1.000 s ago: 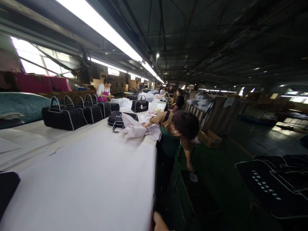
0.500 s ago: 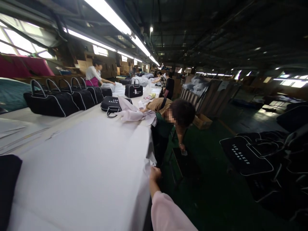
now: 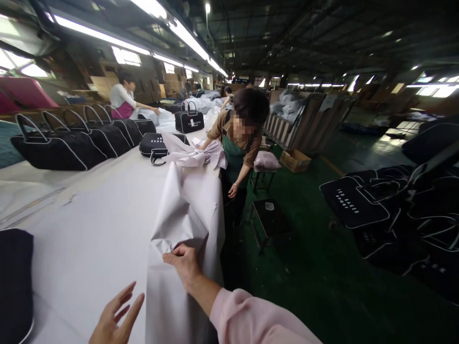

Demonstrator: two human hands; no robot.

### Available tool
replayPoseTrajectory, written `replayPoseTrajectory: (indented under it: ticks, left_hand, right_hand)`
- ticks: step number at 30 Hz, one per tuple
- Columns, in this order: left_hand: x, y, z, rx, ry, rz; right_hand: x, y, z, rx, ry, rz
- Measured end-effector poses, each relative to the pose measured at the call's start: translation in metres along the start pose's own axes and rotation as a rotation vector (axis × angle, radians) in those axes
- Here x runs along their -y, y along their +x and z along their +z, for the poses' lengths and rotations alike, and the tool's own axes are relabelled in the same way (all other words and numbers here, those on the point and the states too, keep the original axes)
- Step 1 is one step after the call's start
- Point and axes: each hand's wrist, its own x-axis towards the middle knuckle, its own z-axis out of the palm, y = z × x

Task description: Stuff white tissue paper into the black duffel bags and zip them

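A large white sheet (image 3: 103,224) covers the long table. Its right edge is lifted and folded inward, with my right hand (image 3: 183,263) pinching it near the fold. My left hand (image 3: 118,317) hovers over the sheet at the bottom, fingers spread and holding nothing. Part of a dark bag (image 3: 16,282) lies at the left edge. Farther up the table, a black bag (image 3: 154,145) lies on its side beside crumpled pale paper (image 3: 204,154).
A person in a green apron (image 3: 233,153) stands at the table's right side, one hand on the paper. Black bags (image 3: 53,148) line the back left. A low black stool (image 3: 270,217) and more bags (image 3: 353,200) are at the right.
My right hand has drawn the sheet's edge inward to the left. My left hand has come into view. The person in the apron has straightened up from the stool.
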Motion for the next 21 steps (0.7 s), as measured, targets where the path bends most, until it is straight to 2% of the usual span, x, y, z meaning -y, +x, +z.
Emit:
replayPoseTrajectory:
  ticks: [3, 7, 11, 14, 16, 18, 21]
  left_hand:
    - [-0.005, 0.001, 0.014, 0.085, -0.033, -0.007]
    - [0.001, -0.009, 0.051, 0.225, -0.059, 0.045]
    - [0.005, -0.031, 0.090, 0.418, -0.006, 0.173]
    - [0.005, -0.051, 0.113, 0.585, 0.069, 0.281]
    - [0.005, -0.061, 0.124, 0.646, 0.111, 0.323]
    - [0.005, -0.067, 0.130, 0.649, 0.148, 0.331]
    - [0.007, -0.071, 0.128, 0.685, 0.086, 0.288]
  right_hand:
    - [-0.004, -0.001, -0.032, -0.019, 0.173, 0.212]
    - [-0.013, -0.004, -0.073, -0.022, 0.247, 0.250]
    - [-0.018, -0.026, -0.102, 0.030, 0.312, 0.239]
    - [-0.021, -0.039, -0.116, 0.167, 0.351, 0.357]
    - [-0.026, -0.040, -0.121, 0.247, 0.302, 0.469]
    - [-0.033, -0.036, -0.123, 0.251, 0.175, 0.504]
    - [-0.048, -0.026, -0.127, 0.182, -0.004, 0.412]
